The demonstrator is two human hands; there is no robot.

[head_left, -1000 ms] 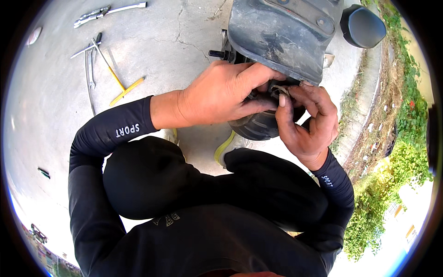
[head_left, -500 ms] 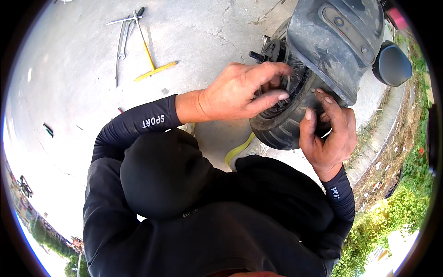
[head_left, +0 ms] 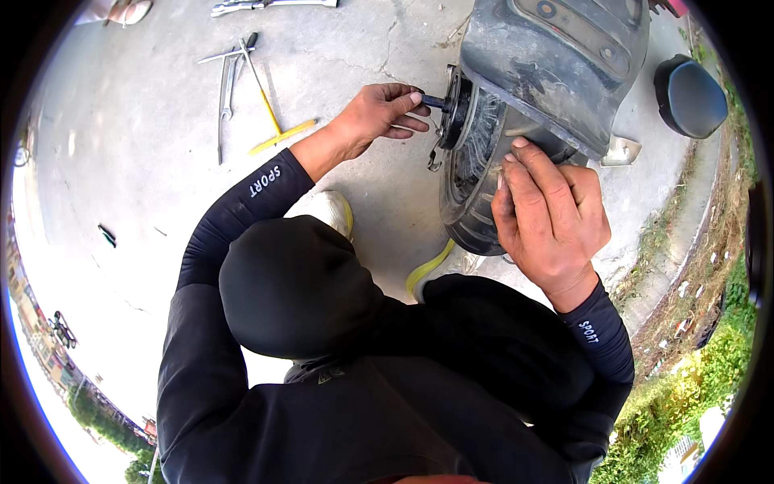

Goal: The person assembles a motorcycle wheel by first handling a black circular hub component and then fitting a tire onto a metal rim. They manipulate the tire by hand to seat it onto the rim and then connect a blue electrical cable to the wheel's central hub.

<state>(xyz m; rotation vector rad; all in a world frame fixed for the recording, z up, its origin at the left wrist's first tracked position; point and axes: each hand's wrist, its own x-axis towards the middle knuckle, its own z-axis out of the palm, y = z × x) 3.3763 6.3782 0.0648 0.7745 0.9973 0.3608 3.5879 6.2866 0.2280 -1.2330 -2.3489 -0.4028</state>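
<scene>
A scooter-like wheel with a black tyre (head_left: 470,228) stands under a dusty grey-black fender (head_left: 556,73). From the round black hub plate (head_left: 459,109) on the wheel's left side a short black rod (head_left: 435,102) sticks out. My left hand (head_left: 383,119) pinches the rod's outer end between thumb and forefinger, its other fingers loosely spread. On the right, my right hand (head_left: 556,214) rests with its fingertips at the tyre's tread, just below the fender's edge. Its fingers are bent but stretched forward, and nothing shows in them.
On the concrete at the upper left lie a yellow-handled T-wrench (head_left: 270,113), a spanner (head_left: 230,93) and a thin metal bar (head_left: 220,121). Another metal tool (head_left: 274,5) lies at the top edge. A dark round-cornered mirror (head_left: 692,97) is at the right. Weeds border the kerb.
My left hand has moved from the wheel's inner rim up and left onto the rod. My right hand has shifted slightly left along the tyre. The wheel now shows more of its spoked side.
</scene>
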